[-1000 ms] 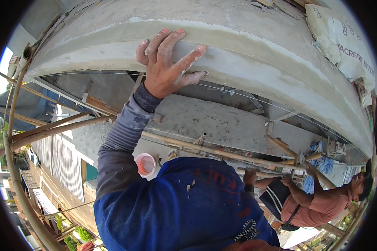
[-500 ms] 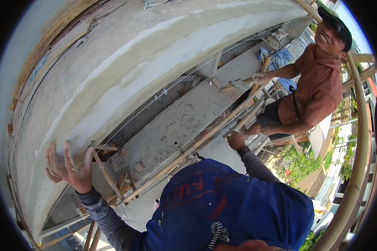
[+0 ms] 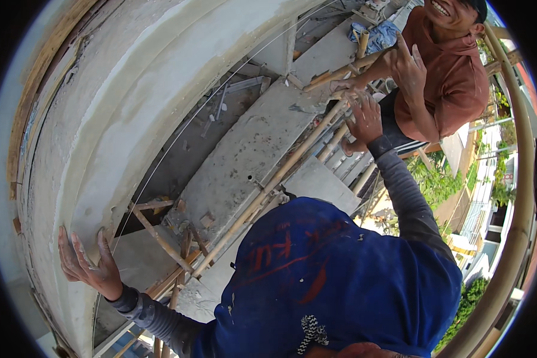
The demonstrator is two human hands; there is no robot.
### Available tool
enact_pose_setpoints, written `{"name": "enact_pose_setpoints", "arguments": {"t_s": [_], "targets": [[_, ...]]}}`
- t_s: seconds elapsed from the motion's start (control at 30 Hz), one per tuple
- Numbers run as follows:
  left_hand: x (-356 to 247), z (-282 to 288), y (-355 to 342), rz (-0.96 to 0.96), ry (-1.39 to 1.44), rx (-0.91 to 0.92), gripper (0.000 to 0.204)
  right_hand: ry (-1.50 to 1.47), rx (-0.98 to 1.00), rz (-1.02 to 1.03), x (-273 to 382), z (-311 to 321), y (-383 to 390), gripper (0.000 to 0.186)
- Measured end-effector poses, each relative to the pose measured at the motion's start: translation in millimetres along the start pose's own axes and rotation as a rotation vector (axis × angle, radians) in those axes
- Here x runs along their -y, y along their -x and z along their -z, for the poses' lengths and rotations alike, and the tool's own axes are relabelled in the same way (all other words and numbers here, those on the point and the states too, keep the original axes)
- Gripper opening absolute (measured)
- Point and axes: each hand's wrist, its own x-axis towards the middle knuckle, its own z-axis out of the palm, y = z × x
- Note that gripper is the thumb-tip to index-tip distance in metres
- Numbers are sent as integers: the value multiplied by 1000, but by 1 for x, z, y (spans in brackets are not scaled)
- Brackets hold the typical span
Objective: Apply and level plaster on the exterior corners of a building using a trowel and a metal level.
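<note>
My left hand [image 3: 90,265] rests with fingers spread against the curved, plastered concrete band [image 3: 110,173] on the left. It holds nothing. My right hand [image 3: 366,118] is raised at the upper right, close to a co-worker's hand [image 3: 351,85]; its fingers are apart, and I see nothing in it. Just left of these hands lies what looks like a trowel blade [image 3: 307,108], grey and partly lost against the concrete; whether anyone grips its handle is hard to make out. The co-worker's other hand [image 3: 413,71] is lifted with two fingers up.
Bamboo poles [image 3: 292,160] run diagonally between me and a stained concrete slab [image 3: 235,155]. A thin string [image 3: 179,136] stretches along the band. A co-worker in a rust-coloured top [image 3: 453,77] is at the upper right, near blue sheeting [image 3: 380,37]. A thick bamboo pole [image 3: 516,238] curves along the right.
My right hand has risen toward the co-worker and its fingers have spread. My left hand stays on the plaster. The co-worker, earlier holding a trowel, has lifted one hand with fingers up.
</note>
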Motion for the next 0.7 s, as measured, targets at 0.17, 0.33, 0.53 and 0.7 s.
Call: {"name": "enact_pose_setpoints", "arguments": {"t_s": [0.17,0.33,0.53,0.7], "targets": [[7,1,-5,-7,155,11,54,221,339,151,-20,-54,-10,65],[9,2,-7,48,135,29,49,165,259,193,-43,-94,-3,65],[15,-2,2,117,183,-35,48,234,228,228,-67,-122,-4,47],[17,-2,3,114,190,-45,47,156,115,456,-82,-130,-8,39]]}}
